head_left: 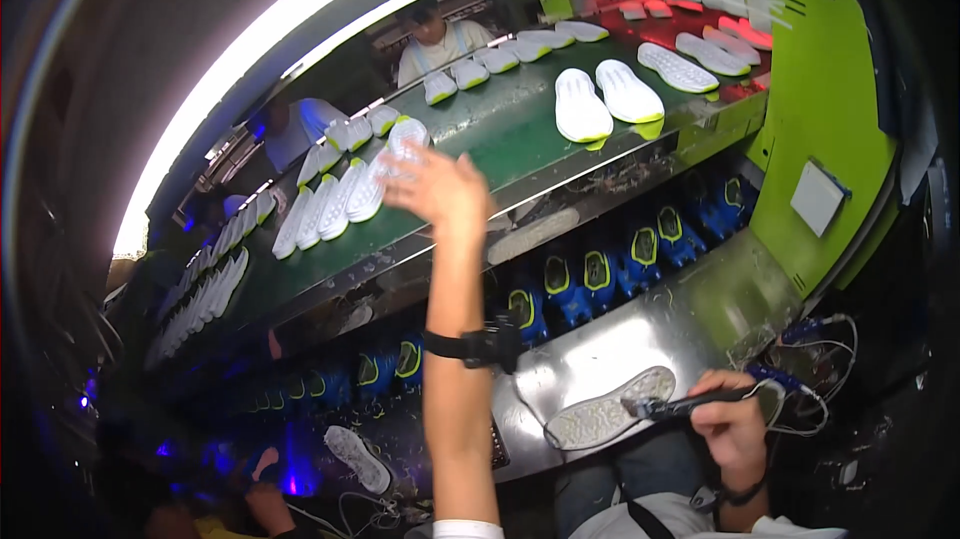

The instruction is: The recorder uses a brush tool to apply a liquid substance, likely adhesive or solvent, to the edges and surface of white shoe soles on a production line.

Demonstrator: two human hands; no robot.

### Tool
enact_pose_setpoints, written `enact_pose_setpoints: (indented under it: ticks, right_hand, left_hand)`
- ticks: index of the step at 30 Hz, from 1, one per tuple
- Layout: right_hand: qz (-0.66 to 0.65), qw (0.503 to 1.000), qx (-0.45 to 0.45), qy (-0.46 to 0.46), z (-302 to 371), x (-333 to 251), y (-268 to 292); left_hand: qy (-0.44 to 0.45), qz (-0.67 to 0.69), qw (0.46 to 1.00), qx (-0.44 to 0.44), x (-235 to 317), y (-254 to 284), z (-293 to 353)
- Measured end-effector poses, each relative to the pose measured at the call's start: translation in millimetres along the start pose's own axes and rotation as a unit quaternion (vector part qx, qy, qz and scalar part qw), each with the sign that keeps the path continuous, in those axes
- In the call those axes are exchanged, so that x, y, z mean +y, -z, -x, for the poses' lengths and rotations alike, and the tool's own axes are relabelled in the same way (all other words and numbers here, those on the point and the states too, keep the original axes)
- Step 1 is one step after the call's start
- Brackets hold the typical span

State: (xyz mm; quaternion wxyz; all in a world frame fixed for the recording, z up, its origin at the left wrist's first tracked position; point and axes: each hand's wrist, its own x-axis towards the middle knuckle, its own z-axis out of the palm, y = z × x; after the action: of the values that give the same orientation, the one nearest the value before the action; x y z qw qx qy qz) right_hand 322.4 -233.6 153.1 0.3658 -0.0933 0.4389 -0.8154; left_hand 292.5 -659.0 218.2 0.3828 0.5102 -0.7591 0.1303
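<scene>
My left hand (440, 187) reaches across the green conveyor belt with its fingers spread. Its fingertips overlap a white shoe sole (408, 136) in a row of several; whether they touch it, I cannot tell. In my right hand (733, 424) is a brush (700, 401) with a black handle, its tip at the edge of a grey-white sole (605, 411). That sole lies tread-patterned on the metal shelf (560, 376) before my lap.
More white soles (583, 106) with lime heels ride the belt (500, 154). Below it stand several blue shoe uppers (597, 274). A green machine housing (840, 129) bounds the right. Another sole (358, 459) lies by a co-worker's hand (268, 509). People (440, 44) sit across the belt.
</scene>
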Motion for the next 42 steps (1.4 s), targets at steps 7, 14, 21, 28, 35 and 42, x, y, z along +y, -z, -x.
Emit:
enact_pose_setpoints:
  ticks: [7, 14, 21, 28, 35, 42]
  right_hand:
    - [-0.032, 0.99, -0.029, -0.134, 12.9, 30.3, 31.9]
    - [-0.002, 0.997, -0.066, -0.026, -2.9, 30.5, 35.5]
    - [0.296, 0.95, -0.073, 0.068, -5.1, 53.4, 35.8]
    - [0.42, 0.841, -0.26, 0.22, -12.9, 102.4, -28.0]
    - [0.323, 0.915, -0.2, 0.136, 12.0, 118.5, -19.1]
    - [0.337, 0.92, -0.189, 0.067, 8.4, 71.9, 6.8]
  left_hand:
    - [0.01, 0.075, 0.984, -0.163, -51.2, 33.4, -19.7]
    - [0.097, 0.447, 0.862, -0.219, -70.5, 136.9, 221.6]
    - [0.468, 0.653, 0.295, -0.517, -106.8, 184.9, 387.8]
    - [0.435, 0.808, 0.167, -0.361, -132.6, 204.3, 437.3]
    - [0.571, 0.779, 0.147, -0.213, -118.6, 186.7, 415.4]
    - [0.467, 0.777, 0.268, -0.326, -67.9, 160.9, 372.0]
